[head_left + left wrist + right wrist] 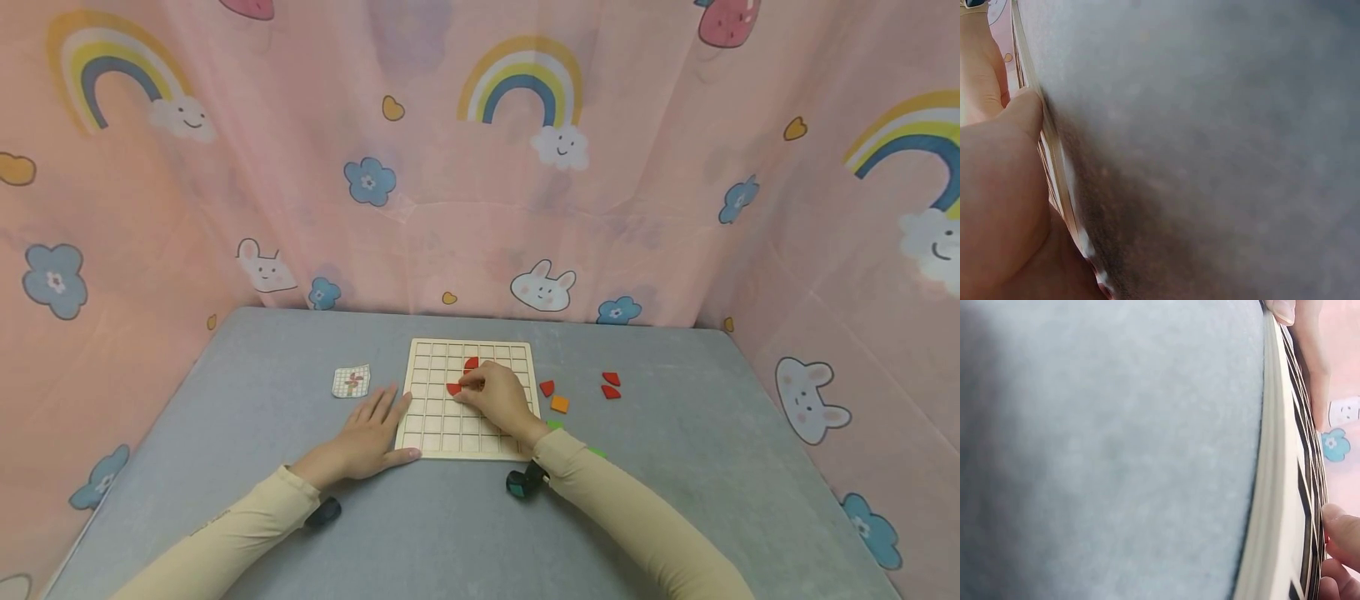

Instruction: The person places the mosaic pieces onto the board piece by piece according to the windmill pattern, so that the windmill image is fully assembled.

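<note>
Grid board [441, 408] | left hand [367, 437]: spread, touching its left edge | right hand [498, 400]: over it, apparently pinching half-hidden red piece [453, 389]

square wooden grid board [435, 421], pale, dark-lined cells, flat on table [675, 483], near middle of far edge. left hand [369, 437] rests along board's left edge, fingers spread, thumb at near left corner. right hand [498, 400] pinches small red piece [453, 389], rounded edge, over board's middle. second red piece [472, 363], also round-edged, on board nearer far edge.
</note>
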Available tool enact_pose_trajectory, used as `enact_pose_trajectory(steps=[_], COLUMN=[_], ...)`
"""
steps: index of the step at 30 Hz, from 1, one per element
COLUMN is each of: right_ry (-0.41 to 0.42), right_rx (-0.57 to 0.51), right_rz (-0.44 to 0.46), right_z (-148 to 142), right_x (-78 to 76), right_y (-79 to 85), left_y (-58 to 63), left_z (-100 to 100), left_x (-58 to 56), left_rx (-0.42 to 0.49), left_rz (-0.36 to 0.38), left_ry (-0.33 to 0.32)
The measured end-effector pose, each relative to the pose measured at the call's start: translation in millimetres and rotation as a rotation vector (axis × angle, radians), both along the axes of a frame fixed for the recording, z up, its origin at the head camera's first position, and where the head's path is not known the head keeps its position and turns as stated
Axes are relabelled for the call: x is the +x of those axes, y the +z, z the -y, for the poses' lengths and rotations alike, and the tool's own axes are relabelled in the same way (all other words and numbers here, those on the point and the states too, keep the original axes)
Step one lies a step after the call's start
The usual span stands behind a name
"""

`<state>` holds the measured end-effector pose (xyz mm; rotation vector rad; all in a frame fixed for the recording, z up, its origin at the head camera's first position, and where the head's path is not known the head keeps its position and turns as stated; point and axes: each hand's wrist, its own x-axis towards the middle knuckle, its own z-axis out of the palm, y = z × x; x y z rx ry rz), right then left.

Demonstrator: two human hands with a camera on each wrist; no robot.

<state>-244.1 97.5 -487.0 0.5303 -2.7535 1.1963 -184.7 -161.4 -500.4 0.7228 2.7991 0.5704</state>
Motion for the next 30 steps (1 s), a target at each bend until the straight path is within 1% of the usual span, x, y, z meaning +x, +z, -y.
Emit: enact_pose_trajectory(steps=[10,16,20,26,30], right_ry=[-0.011,-0.005,-0.002,0.018,0.032], right_rx=[0.010,0.016,0.008,-0.017,-0.065], right_rz=[0.012,0.012,0.010,0.008,0.015], right_z=[1,0,-1,-3,-9], right_x=[-0.3,-0.9,-0.8,0.8,2.2], right_y=[1.1,1.2,1.1,1.6,1.4], left_y=[0.6,-1.6,-1.8,3.2,8.8], left_z=[1,0,1,1,1], left_x=[-1.0,-2.3,-2.8,0.5,3.4], left_rx=[-0.012,-0.016,-0.013,-0.004,0.017], left_rz=[0.008,-0.011,-0.009,-0.004,0.010], left_ry=[0.000,-0.001,-0.002,-0.008,-0.012])
